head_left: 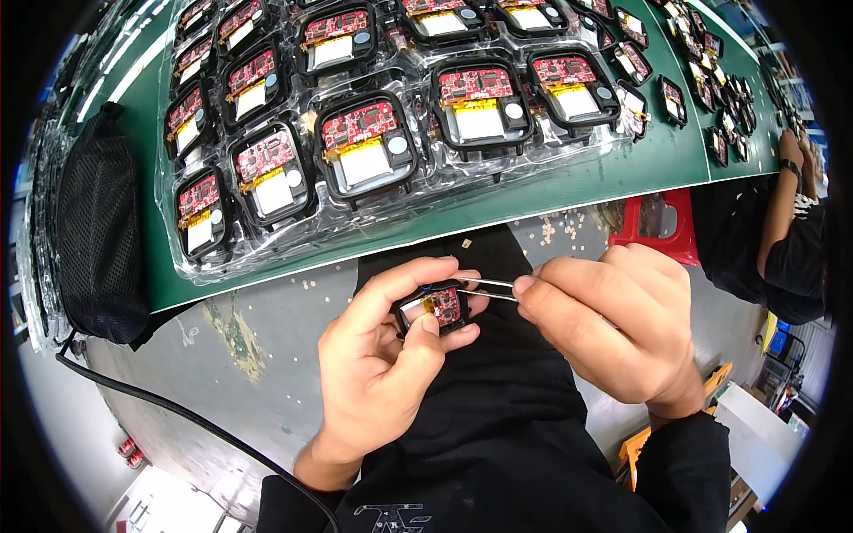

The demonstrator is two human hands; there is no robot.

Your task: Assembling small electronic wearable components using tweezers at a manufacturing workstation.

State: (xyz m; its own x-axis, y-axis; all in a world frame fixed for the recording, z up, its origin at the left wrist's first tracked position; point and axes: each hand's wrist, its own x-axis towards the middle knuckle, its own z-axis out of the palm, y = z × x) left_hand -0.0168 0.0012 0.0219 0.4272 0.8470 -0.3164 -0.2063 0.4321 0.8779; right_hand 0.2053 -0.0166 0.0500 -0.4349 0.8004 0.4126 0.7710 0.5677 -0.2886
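My left hand [382,355] grips a small black device housing [433,308] by its edges, the thumb pressed on its near side. Inside that housing show a red circuit board, a yellow ribbon strip and a pale block. My right hand [613,320] pinches a pair of metal tweezers [491,289] between thumb and fingers. The tweezer tips reach the housing's right upper edge; whether they grasp a part there is too small to tell. Both hands are above my lap, just off the near edge of the green table [569,188].
Clear plastic trays [293,240] on the table carry several similar housings [369,147]. A black mesh pouch [102,222] lies at the left, above a black cable [195,413]. More housings are spread at far right, near another person's arm [782,200]. A red stool [662,226] stands below the table.
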